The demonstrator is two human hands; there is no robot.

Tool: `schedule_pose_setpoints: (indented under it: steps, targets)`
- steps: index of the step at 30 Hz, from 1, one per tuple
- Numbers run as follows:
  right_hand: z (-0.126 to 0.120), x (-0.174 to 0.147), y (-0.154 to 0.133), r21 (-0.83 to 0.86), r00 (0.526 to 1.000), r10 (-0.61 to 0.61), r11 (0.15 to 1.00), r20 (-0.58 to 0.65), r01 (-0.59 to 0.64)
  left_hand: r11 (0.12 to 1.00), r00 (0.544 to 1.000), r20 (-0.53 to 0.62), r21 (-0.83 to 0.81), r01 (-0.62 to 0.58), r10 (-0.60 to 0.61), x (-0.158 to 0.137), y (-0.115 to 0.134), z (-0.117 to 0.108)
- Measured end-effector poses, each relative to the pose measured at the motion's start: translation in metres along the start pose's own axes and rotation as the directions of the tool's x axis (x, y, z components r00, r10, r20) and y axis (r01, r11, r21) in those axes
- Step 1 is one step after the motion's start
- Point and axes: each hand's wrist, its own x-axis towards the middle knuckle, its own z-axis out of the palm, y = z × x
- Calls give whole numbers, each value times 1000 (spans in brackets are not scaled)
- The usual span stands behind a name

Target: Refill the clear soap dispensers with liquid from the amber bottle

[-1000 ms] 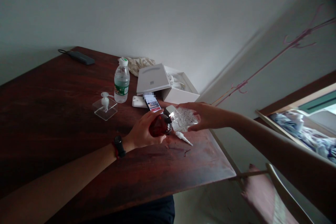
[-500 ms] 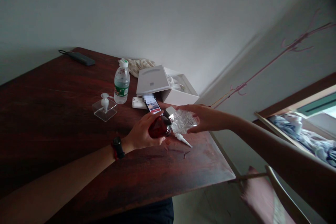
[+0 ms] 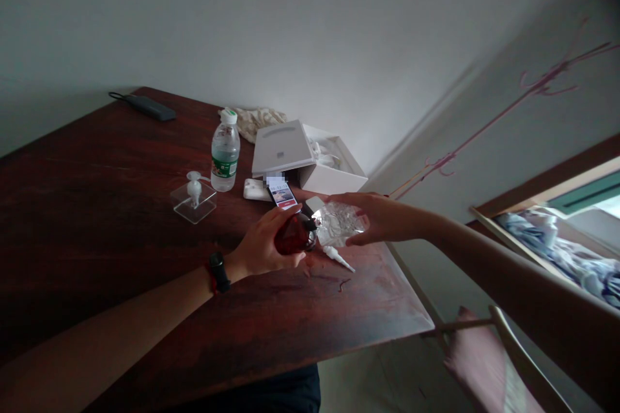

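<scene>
My left hand [image 3: 264, 242], with a dark watch on its wrist, is wrapped round a dark red bottle [image 3: 290, 235]. The bottle is tilted, its dark neck pointing right. My right hand [image 3: 375, 218] grips a clear, patterned bottle [image 3: 339, 224] lying sideways, its neck facing left. The two necks meet or nearly touch; whether liquid runs between them I cannot tell. Just below the clear bottle, a white pump top [image 3: 338, 259] lies on the wooden table [image 3: 145, 219]. Left of my hands, another white pump head [image 3: 194, 188] stands on or in a clear square piece [image 3: 181, 205].
Behind my hands are a lit phone [image 3: 282, 193], a white case [image 3: 256, 189] and an open white box [image 3: 332, 177] with its lid [image 3: 281, 148] leaning. A water bottle [image 3: 225, 151] stands left of them. A grey device [image 3: 150, 107] lies far left; a pink rack [image 3: 504, 113] stands right.
</scene>
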Motion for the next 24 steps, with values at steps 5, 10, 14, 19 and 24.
schedule_pose_setpoints:
  steps: [5,10,14,19,24]
  targets:
    - [2,-1,5,-13,1000,-14,1000,5,14,1000,1000,4,-12,-7,7,0,1,0]
    - [4,-1,12,-32,999,19,999,-28,-20,1000,1000,-19,-6,3,-3,-2,3,1]
    - [3,-1,10,-28,1000,15,999,-15,-16,1000,1000,-23,-9,5,-5,-2,3,1]
    - [3,0,8,-21,1000,16,1000,-25,-16,1000,1000,-14,0,15,-15,-2,1,2]
    - [2,0,7,7,1000,-20,1000,-1,20,1000,1000,-23,16,-9,9,-3,-1,3]
